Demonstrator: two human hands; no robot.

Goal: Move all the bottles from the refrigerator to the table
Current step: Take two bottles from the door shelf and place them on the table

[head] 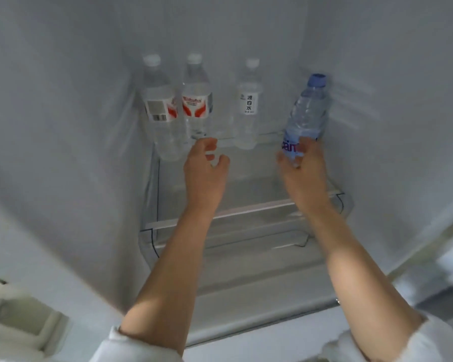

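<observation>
Wrapping around the lower body of a clear plastic water bottle with a blue cap and blue label (306,118), the fingers (302,148) of the right hand (305,173) grasp it low, across the label, with the thumb on its left side. That bottle leans slightly to the right, close to the refrigerator's right inner wall. The left hand (205,169) holds nothing: its fingers are curled loosely and spread apart, hovering just in front of the base of a clear plastic bottle with a white cap and red-and-white label (196,96).

Touching that one on its left stands a second clear bottle with a white cap and a red-and-white label turned to show its barcode (161,108). Between the two hands, further back, stands a slim clear bottle with a white cap and a white label printed with black characters (248,103). All four bottles are inside the white refrigerator compartment, over a transparent glass shelf with a white front trim (246,209). Both bare forearms reach in from rolled white sleeves (131,346) at the bottom edge.
</observation>
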